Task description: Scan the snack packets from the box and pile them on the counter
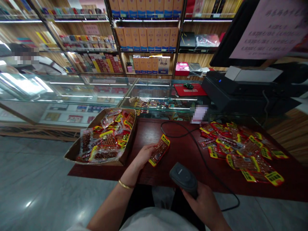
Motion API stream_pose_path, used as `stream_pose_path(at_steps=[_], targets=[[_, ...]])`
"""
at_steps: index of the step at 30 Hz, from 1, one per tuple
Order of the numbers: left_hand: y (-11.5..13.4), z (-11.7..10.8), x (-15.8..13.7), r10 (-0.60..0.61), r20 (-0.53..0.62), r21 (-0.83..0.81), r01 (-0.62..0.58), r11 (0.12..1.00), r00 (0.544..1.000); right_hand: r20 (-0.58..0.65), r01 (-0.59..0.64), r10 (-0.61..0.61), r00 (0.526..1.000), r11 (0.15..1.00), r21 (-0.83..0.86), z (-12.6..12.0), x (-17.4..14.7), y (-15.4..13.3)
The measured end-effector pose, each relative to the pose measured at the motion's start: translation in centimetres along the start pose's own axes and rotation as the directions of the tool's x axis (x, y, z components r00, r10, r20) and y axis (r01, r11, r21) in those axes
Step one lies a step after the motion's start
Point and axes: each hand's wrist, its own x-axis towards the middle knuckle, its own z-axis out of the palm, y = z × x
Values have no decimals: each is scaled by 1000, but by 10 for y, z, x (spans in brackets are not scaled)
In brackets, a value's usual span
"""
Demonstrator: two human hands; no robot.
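Note:
My left hand grips a flat snack packet with yellow ends and a clear middle showing brown strips, held just over the dark red table. In my right hand is a dark grey barcode scanner, its head pointing left toward the packet; my fingers wrap round its handle. To the left stands an open cardboard box heaped with similar packets. Spread on the right side of the table is a loose pile of such packets.
A black cable loops across the table and over its front edge. Behind stand a glass counter, a red mat with a mouse, and a monitor. A person is at the far left.

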Motion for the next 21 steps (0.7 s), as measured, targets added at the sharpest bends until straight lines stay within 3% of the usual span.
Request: stream_pose_path(at_steps=[3,8,11,17,19,21], targets=[[4,3,-4,-64,44,-56,66,996,997,-25,-11,10,1000,1000,-20,-1,1,0],[-1,27,12,-22,81,-93,29,995,997,-133,-13,18,991,999,37,-7,-1,3],[-6,75,38,-35,163,-42,42,998,986,-246,18,-14,969,1000,17,-11,-5,11],[-6,200,75,-84,375,43,73,996,923,-407,65,-86,909,996,-67,-17,-19,30],[-5,217,71,-95,430,80,67,995,898,-437,44,-67,897,997,-63,-18,-22,34],[-1,210,60,-88,451,112,42,993,888,-456,21,-38,889,999,-43,-19,-23,37]])
